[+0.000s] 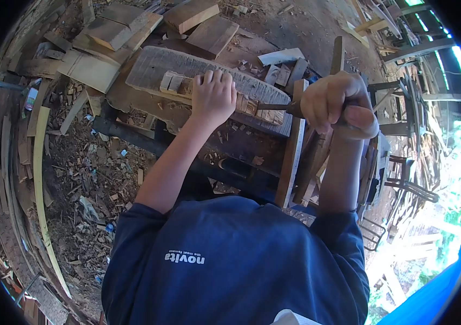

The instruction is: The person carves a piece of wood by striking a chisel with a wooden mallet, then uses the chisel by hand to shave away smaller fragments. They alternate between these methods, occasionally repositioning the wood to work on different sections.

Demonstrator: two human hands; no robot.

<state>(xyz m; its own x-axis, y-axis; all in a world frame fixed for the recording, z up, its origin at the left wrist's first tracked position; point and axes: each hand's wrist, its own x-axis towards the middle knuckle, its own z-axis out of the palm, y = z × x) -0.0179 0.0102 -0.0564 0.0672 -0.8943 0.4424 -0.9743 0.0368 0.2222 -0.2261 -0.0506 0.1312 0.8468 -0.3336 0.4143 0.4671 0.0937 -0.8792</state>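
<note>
Closest in, both forearms come out of the blue shirt (pixel 230 254) and reach forward. The left arm is nearly straight and angles slightly inward. The right arm is bent and its fist is raised higher and nearer the camera.

The right hand (pixel 338 105) is closed tight around the handle of a chisel (pixel 275 106), with the knuckles facing left and the thumb lying along the outside. The chisel's long axis runs almost level, pointing from the right fist toward the left hand. Its dark shaft spans the gap between the two hands, and its tip meets the strip (pixel 172 82) just right of the left fingers.

The left hand (pixel 214 97) lies palm down on the strip. Its fingers are close together and bent over the far edge, so it presses rather than clasps.

The carved strip runs crosswise under that hand and sticks out on both sides. It rests on a grey plank (pixel 149 67) with the same long axis. Below both hands is the dark bench (pixel 241 146).

Beyond the hands lie stacked offcuts (pixel 208 32). Chips (pixel 95 168) cover the ground to the left of the left arm.
</note>
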